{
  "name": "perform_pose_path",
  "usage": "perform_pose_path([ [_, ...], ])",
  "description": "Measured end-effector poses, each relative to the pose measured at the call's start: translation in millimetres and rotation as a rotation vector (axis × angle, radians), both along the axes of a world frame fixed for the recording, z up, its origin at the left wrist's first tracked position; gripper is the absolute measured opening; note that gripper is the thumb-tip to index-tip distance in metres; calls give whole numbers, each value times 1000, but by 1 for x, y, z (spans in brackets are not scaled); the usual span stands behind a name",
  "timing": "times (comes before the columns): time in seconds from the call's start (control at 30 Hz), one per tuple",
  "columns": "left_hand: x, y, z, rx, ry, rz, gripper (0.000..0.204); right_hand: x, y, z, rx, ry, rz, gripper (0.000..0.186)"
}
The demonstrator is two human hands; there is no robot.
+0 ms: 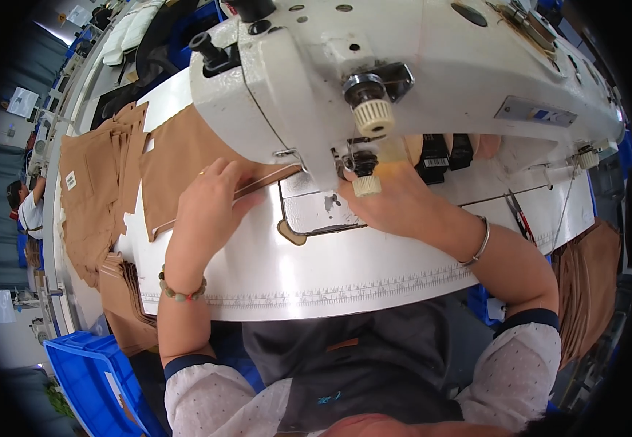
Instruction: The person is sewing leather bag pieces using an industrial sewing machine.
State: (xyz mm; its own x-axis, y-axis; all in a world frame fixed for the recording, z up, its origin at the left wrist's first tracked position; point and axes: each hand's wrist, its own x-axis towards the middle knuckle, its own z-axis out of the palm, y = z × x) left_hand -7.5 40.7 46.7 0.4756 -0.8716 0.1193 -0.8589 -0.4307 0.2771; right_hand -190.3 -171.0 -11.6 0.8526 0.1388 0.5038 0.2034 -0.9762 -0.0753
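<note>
A brown fabric piece (192,142) lies on the white table left of the sewing machine (287,80). Its near edge carries a thin white line and runs up to the needle area. My left hand (214,204) grips this edge, thumb below and fingers on top, a little left of the needle area. On the far side of the metal needle plate (316,211), my right hand (396,200) reaches in under the machine head. The machine's knobs and head cover its fingertips, so what they touch is hidden.
Stacked brown fabric pieces (94,189) lie at the left, with more brown cloth (585,284) hanging at the right. Thread snips (521,218) rest near my right forearm. Black tagged packets (432,160) sit behind my right hand. A blue crate (97,379) stands lower left.
</note>
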Motion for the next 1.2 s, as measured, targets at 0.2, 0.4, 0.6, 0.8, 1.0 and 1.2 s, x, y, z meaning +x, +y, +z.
perform_pose_path([
  [0.2,-9,21,1,14,105,92,22,-12,12,13,119,106,70,5],
  [0.4,-40,64,44,-192,138,101,20,-30,60,37,547,291,18,37],
  [0.6,-87,102,125,-389,-277,136,28,-15,106,37,678,-139,-113,79],
  [0.8,-47,162,126,-330,-162,358,19,-57,84,64,170,-231,29,47],
  [1.0,-29,141,50,144,215,39,40,-109,116,31,-28,249,94,47],
  [1.2,-46,74,3,-186,449,94,32,-112,130,22,-21,227,147,42],
])
